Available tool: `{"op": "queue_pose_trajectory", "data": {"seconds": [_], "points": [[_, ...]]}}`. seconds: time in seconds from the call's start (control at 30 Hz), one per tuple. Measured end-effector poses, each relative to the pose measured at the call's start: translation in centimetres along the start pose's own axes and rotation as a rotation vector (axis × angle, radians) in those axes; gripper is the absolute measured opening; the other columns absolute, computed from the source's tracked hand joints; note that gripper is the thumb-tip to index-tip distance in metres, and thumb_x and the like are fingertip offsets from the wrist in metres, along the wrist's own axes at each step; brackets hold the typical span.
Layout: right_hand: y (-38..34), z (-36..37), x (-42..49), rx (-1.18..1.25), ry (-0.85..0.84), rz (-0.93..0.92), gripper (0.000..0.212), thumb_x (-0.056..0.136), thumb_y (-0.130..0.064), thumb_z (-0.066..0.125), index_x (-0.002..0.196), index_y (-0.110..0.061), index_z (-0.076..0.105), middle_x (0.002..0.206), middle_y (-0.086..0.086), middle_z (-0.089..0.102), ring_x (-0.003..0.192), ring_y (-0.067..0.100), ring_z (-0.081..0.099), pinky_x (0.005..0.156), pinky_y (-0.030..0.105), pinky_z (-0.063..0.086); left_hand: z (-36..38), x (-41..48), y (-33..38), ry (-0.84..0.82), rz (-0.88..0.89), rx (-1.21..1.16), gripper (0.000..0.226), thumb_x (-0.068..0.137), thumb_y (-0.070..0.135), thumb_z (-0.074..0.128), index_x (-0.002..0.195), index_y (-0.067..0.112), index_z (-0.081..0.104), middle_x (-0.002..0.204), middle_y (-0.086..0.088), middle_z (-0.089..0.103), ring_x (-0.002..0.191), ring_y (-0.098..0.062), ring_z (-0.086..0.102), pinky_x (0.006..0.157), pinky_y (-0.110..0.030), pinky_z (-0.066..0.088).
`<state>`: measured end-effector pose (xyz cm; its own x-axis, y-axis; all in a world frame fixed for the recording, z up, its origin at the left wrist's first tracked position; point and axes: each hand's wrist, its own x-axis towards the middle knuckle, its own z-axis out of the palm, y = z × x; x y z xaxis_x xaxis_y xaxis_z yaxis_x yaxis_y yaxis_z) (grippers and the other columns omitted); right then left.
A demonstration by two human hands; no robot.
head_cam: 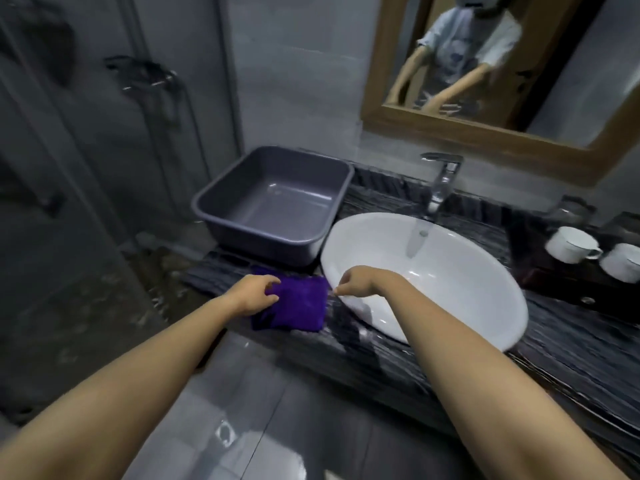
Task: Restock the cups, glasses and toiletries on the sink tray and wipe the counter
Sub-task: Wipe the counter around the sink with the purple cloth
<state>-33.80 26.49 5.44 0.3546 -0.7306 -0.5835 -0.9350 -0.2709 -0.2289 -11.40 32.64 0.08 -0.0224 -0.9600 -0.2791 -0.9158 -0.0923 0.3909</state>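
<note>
A folded purple cloth [294,304] lies on the dark striped counter [571,344], just left of the white basin [450,278]. My left hand [254,292] rests on the cloth's left edge, fingers curled onto it. My right hand [353,280] pinches at the cloth's upper right corner, over the basin's rim. Two white cups [571,244] [621,263] stand on a dark wooden tray [568,285] at the far right. Behind them a glass [568,211] is blurred.
A grey plastic tub [273,202] with nothing in it sits at the counter's back left. A chrome tap [443,178] rises behind the basin, under a wood-framed mirror [485,133]. A glass shower screen [86,150] closes off the left. Grey floor tiles lie below.
</note>
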Motion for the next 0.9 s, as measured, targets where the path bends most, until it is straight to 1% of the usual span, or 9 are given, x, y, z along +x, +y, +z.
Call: {"op": "queue_pose_trajectory", "data": {"seconds": [0.07,0.13,0.2,0.3,0.4,0.53,0.67,0.77,0.9], "points": [[-1.7,1.0,1.6,-0.026,0.048,-0.078,0.044,0.095,-0.037,0.05,0.126,-0.006,0.058,0.132,0.014,0.058,0.121,0.028,0.053,0.099,0.03,0.04,0.4,-0.4,-1.7,0.014,-0.07,-0.022,0.052,0.084,0.024,0.059,0.133,0.015,0.045,0.132,-0.008,0.058,0.121,-0.021,0.053,0.102,-0.029,0.04],[-2.9,2.7,3.4,-0.023,0.097,-0.135,0.048,0.094,-0.036,0.051,0.134,-0.009,0.05,0.138,0.013,0.053,0.126,0.029,0.049,0.104,0.031,0.038,1.2,-0.6,-2.5,0.039,-0.097,-0.051,0.056,0.084,0.021,0.06,0.136,0.013,0.042,0.137,-0.008,0.053,0.126,-0.021,0.049,0.106,-0.032,0.037],[-3.6,4.8,4.8,-0.084,0.157,-0.178,0.053,0.093,-0.038,0.052,0.138,-0.01,0.044,0.14,0.015,0.049,0.128,0.032,0.044,0.107,0.035,0.036,2.3,-0.6,-2.7,0.071,-0.071,-0.036,0.059,0.083,0.022,0.062,0.137,0.014,0.041,0.142,-0.008,0.047,0.131,-0.022,0.042,0.11,-0.031,0.031],[-3.6,7.9,6.2,-0.162,0.264,-0.206,0.059,0.092,-0.039,0.053,0.142,-0.011,0.037,0.144,0.013,0.04,0.13,0.033,0.037,0.11,0.039,0.033,4.1,-0.1,-2.6,0.087,-0.03,-0.012,0.06,0.085,0.028,0.061,0.14,0.02,0.038,0.152,-0.009,0.029,0.139,-0.024,0.026,0.114,-0.03,0.019],[-3.1,9.6,6.9,-0.118,0.42,-0.221,0.061,0.089,-0.037,0.058,0.141,-0.014,0.038,0.142,0.009,0.041,0.126,0.03,0.037,0.107,0.037,0.033,5.4,0.6,-2.6,0.12,-0.027,0.001,0.06,0.087,0.031,0.058,0.141,0.021,0.035,0.156,-0.009,0.018,0.141,-0.027,0.019,0.116,-0.033,0.019],[-3.0,10.0,7.5,-0.051,0.496,-0.246,0.051,0.087,-0.031,0.062,0.135,-0.017,0.05,0.132,0.006,0.05,0.121,0.027,0.04,0.104,0.034,0.036,5.9,1.0,-1.8,0.16,-0.067,0.055,0.059,0.088,0.029,0.057,0.141,0.018,0.034,0.151,-0.013,0.029,0.136,-0.029,0.025,0.112,-0.038,0.028],[-3.0,10.4,7.2,0.061,0.551,-0.246,0.036,0.086,-0.02,0.063,0.122,-0.016,0.06,0.125,0.005,0.057,0.118,0.026,0.043,0.102,0.033,0.038,5.7,1.1,-0.7,0.166,-0.081,0.087,0.057,0.087,0.022,0.057,0.14,0.014,0.036,0.13,-0.018,0.042,0.122,-0.033,0.037,0.105,-0.04,0.035],[-2.9,10.5,6.6,0.104,0.544,-0.254,0.03,0.085,-0.014,0.062,0.116,-0.014,0.061,0.12,0.006,0.059,0.116,0.027,0.045,0.098,0.036,0.04,5.2,0.9,-0.5,0.161,-0.056,0.082,0.048,0.086,0.019,0.058,0.132,0.013,0.045,0.123,-0.019,0.045,0.118,-0.035,0.042,0.103,-0.04,0.036],[-2.1,9.9,5.2,0.148,0.551,-0.235,0.027,0.086,-0.013,0.059,0.112,-0.013,0.061,0.117,0.009,0.062,0.115,0.028,0.049,0.094,0.036,0.044,4.3,0.5,0.4,0.134,0.001,0.103,0.041,0.087,0.025,0.056,0.126,0.015,0.053,0.119,-0.018,0.05,0.116,-0.035,0.046,0.102,-0.039,0.036]]}}
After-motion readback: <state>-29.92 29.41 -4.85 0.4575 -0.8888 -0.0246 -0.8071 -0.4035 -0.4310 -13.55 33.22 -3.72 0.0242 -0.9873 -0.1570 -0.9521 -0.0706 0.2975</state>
